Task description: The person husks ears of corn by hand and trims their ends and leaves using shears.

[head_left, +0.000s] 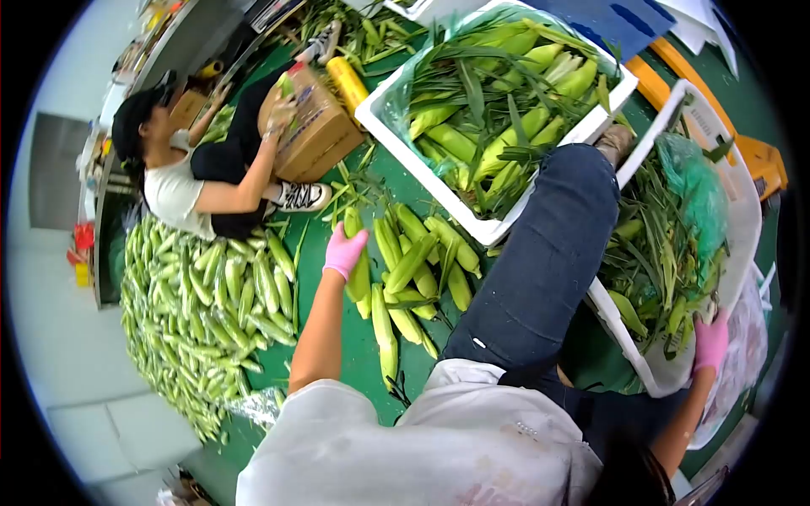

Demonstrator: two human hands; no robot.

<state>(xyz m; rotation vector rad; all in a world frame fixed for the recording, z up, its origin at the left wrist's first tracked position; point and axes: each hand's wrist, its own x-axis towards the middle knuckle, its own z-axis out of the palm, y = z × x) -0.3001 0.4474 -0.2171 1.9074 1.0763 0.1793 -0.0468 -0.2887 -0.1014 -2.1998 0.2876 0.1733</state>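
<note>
Plainly, the left hand point(344, 251) grasps a corn ear point(359, 275), long axis twelve to six o'clock, beside loose ears point(411, 264) at three o'clock, while the right hand point(711, 341), well apart toward four o'clock, meets a white box point(742, 232), its grip unclear.

The right hand point(711, 344) lies at the rim of the right tub point(742, 219), its fingertips indistinct among the leaves point(662, 223); whether they grip anything cannot be determined. The left hand point(344, 252), closed around an ear point(359, 277), conceals part of it, while the knee point(580, 173) obscures a stretch of the front tub point(413, 158). The upper edge cuts the blue panel point(620, 24), the lower edge cuts the shirt point(456, 447), and printing on the carton point(316, 135) is too small to read.
</note>
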